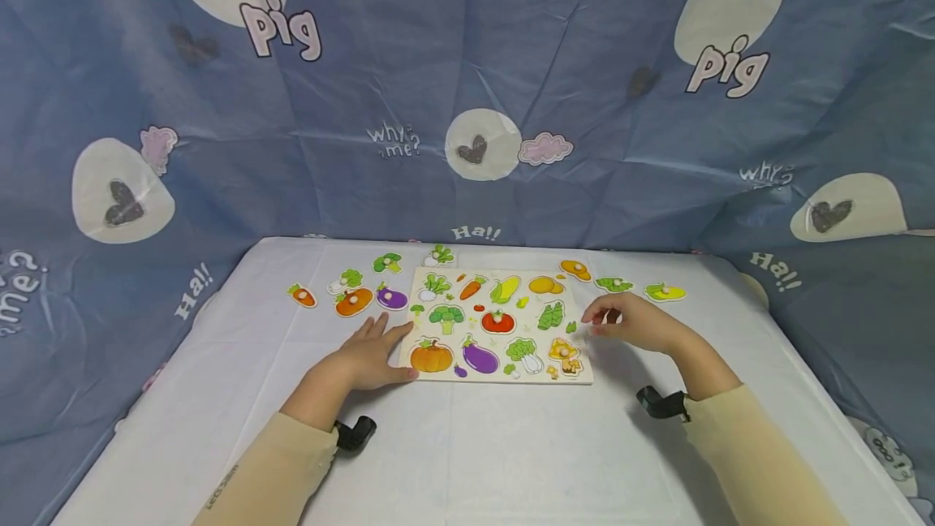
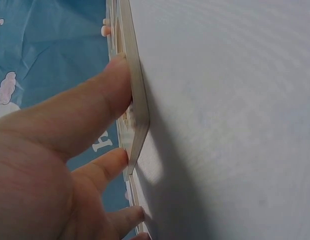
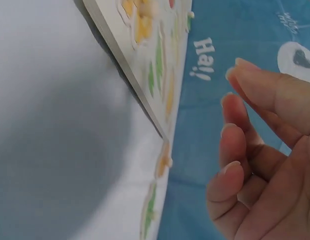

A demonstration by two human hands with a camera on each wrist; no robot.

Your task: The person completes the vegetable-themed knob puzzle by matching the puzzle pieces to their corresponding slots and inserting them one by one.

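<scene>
A pale wooden vegetable puzzle board (image 1: 467, 378) lies on the white table. A tomato piece (image 1: 498, 322) and a mushroom piece (image 1: 565, 355) with small knobs sit in it; its other vegetables look like printed pictures. With fingers spread, my left hand (image 1: 371, 355) rests at the board's near left corner. In the left wrist view its thumb (image 2: 102, 95) touches the board's edge. My right hand (image 1: 638, 323) hovers just off the board's right side, its fingers loosely bent. No piece shows between thumb and fingertips (image 3: 234, 107) in the right wrist view.
Left of the board lie carrot (image 1: 303, 296), pumpkin (image 1: 354, 303), eggplant (image 1: 391, 297) and leafy green (image 1: 346, 281) pieces. Behind it are broccoli (image 1: 387, 263) and another leafy piece (image 1: 438, 256). To the right lie potato (image 1: 575, 270), green (image 1: 613, 285) and corn (image 1: 665, 291) pieces. A blue printed cloth (image 1: 467, 209) hangs behind.
</scene>
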